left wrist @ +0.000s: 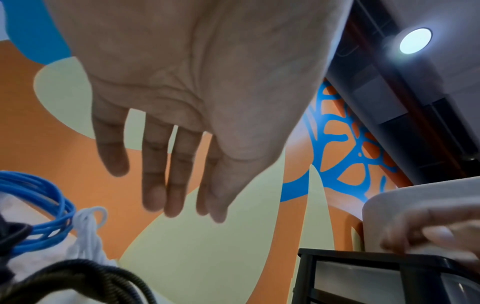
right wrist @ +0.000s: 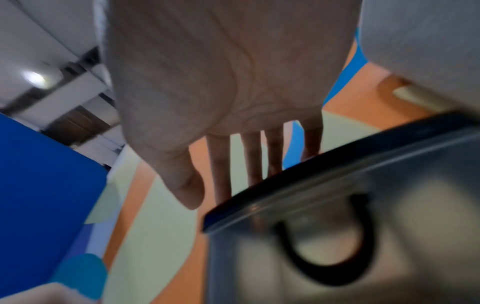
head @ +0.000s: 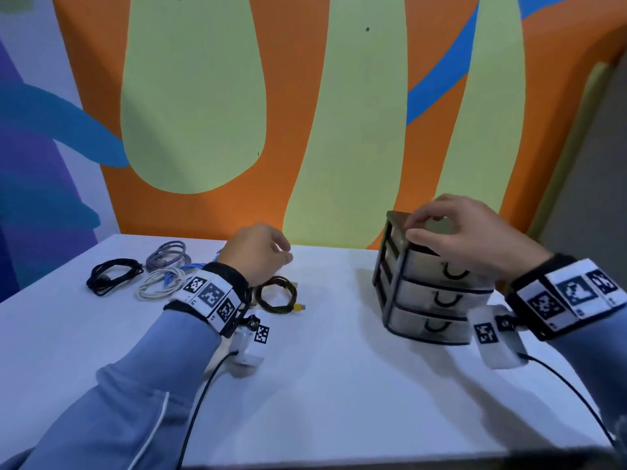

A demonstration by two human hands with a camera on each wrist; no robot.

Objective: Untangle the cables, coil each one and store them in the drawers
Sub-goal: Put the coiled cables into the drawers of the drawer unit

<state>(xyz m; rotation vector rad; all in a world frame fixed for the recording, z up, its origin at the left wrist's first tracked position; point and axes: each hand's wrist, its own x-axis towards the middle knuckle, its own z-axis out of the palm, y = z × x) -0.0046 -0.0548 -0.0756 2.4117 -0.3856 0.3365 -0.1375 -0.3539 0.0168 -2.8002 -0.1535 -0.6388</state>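
Five coiled cables are laid out on the white table: black, grey, white, blue, brown braided. The left hand is held relaxed above them, gripping nothing. Further right, the small three-drawer plastic organiser is touched on top by the right hand, fingers straight.

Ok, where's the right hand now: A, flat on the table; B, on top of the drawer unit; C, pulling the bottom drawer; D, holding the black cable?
B: the right hand rests its fingers on top of the drawer unit.
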